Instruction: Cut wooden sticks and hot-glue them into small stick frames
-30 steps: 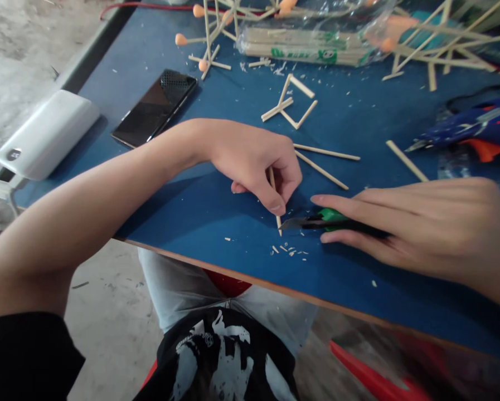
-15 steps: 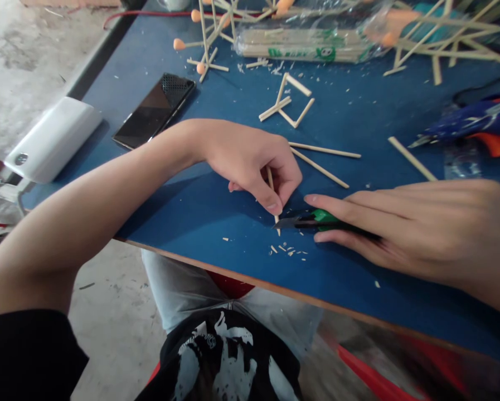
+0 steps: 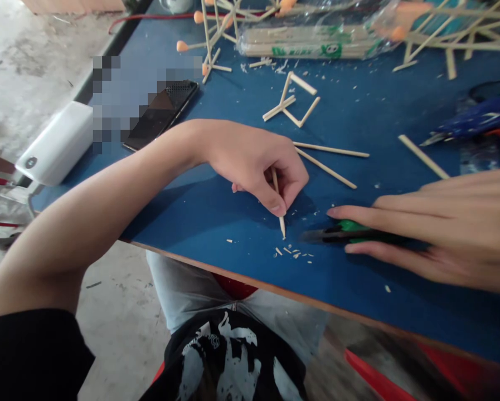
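Concrete floor (image 3: pixel 116 317) shows past the edge of a blue-topped bench (image 3: pixel 183 223) scattered with wood shavings (image 3: pixel 294 252). Toward its far side lies a clear plastic packet (image 3: pixel 331 51) with green printing, holding a bundle of pale wooden sticks (image 3: pixel 266 36) side by side, their lengths visible through the film. Stick structures with orange blobs (image 3: pixel 208 44) stand left of the packet, and more sticks crowd its right end.

Nearer the person, the left hand (image 3: pixel 266 167) is closed, thumb against curled fingers, pinching a short stick (image 3: pixel 282 225) whose tapered end points down and toward the bench edge; whether the tip touches the bench, I cannot tell. To its right, the right hand (image 3: pixel 450 217) is wrapped around a green-and-black knife (image 3: pixel 350 231), index finger and thumb along opposite sides. Its blurred blade is just beside the stick, apart from it. Short stick pieces (image 3: pixel 289 100) form an angular outline beyond the left hand.
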Motion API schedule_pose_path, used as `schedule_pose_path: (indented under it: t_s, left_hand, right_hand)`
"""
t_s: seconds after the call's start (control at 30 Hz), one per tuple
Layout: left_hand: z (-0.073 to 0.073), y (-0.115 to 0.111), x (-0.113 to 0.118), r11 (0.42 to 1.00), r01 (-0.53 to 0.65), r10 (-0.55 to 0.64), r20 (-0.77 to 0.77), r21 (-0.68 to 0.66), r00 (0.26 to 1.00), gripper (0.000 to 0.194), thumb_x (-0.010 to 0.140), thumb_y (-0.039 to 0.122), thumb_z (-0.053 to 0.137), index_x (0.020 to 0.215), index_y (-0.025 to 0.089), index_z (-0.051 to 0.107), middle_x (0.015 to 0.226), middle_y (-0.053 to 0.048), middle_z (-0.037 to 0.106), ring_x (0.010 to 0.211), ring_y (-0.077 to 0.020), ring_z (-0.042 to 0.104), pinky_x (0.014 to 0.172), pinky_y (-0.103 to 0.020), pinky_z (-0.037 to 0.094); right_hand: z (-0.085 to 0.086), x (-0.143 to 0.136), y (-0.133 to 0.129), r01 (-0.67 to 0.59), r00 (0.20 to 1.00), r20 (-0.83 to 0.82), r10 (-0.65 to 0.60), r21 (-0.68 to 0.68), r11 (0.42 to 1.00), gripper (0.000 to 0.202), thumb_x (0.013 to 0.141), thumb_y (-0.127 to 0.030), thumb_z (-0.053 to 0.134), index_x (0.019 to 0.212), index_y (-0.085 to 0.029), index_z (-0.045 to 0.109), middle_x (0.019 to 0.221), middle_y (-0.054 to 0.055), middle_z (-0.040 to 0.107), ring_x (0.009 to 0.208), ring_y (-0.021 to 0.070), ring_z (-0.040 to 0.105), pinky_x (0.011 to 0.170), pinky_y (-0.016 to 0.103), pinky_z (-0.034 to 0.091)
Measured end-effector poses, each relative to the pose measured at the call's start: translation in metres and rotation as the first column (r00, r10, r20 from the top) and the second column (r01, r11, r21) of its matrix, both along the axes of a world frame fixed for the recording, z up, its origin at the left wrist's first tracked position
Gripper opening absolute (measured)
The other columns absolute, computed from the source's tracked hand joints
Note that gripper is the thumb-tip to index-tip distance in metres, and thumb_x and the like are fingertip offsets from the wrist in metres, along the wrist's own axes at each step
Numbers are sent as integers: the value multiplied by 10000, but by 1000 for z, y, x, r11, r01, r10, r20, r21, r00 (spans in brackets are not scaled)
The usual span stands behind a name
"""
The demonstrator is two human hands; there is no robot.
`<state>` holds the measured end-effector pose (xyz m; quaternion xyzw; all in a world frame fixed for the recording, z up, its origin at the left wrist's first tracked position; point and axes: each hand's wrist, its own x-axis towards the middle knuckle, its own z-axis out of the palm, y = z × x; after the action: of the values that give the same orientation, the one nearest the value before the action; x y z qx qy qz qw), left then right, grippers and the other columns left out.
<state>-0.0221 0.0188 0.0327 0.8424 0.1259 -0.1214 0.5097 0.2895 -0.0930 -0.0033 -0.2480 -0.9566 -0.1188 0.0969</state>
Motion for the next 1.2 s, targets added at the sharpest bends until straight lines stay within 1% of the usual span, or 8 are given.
schedule_pose_path:
  t_s: [0.1,0.17,0.3,0.4,0.73,0.93,1.07,1.2]
  left_hand:
    - [-1,1,0,1000,-6,6,11,-10,1000,159,958,311,759,963,157,799,828,14,800,640,-114,688,500,-185,495]
    - [-1,1,0,1000,-12,12,10,-11,1000,155,955,310,764,952,159,796,812,16,797,629,-111,682,503,-187,493]
    - [-3,1,0,999,-28,28,14,-25,1000,135,938,291,771,938,157,790,816,12,805,640,-101,697,551,-173,484]
    - [-2,1,0,999,-32,33,17,-43,999,139,924,296,773,933,157,786,805,22,798,621,-90,686,545,-163,463]
    - [2,1,-1,999,-14,13,-22,-31,1000,157,948,303,757,963,149,787,846,-11,803,671,-122,693,554,-193,508]
    - [1,0,-1,998,-30,30,0,-53,1000,119,933,259,769,947,142,783,820,-6,785,627,-97,673,537,-180,501]
    - [1,0,-1,997,-31,33,28,-75,999,109,929,240,767,943,132,778,824,-12,783,620,-87,665,536,-175,492]
    - [-1,0,-1,997,-36,38,26,-68,999,125,922,261,768,949,141,789,822,-8,784,642,-94,684,530,-171,471]
  right_hand:
    - [-4,6,1,12,1000,-13,-11,33,999,526,1125,-545,553,1626,-385,559,904,-82,825,695,144,699,618,333,419]
    - [-2,-2,-2,9,1000,-13,-8,85,996,605,1092,-536,634,1663,-373,520,900,-79,827,655,139,676,600,329,420]
    - [5,-27,-11,40,999,-27,-37,140,989,482,1050,-485,717,1488,-283,719,819,-55,807,601,155,640,567,335,428]
    - [9,-36,-14,59,997,-62,-49,164,985,411,1060,-464,700,1392,-235,781,803,-37,804,595,168,632,547,338,409]
    - [12,-39,-20,20,999,-33,-17,105,994,372,1132,-410,568,1313,-187,804,735,-31,758,541,162,611,538,364,382]
    - [9,-24,-10,-30,999,-12,31,73,997,372,1122,-459,584,1400,-295,769,825,-50,808,547,148,609,542,343,408]
    - [6,-19,-4,11,1000,-24,-8,94,996,401,1111,-472,612,1431,-276,752,848,-32,816,596,144,655,583,328,432]
    - [6,-30,-7,41,998,-50,-34,147,988,376,1116,-453,602,1365,-245,793,822,-19,810,593,153,654,580,336,422]
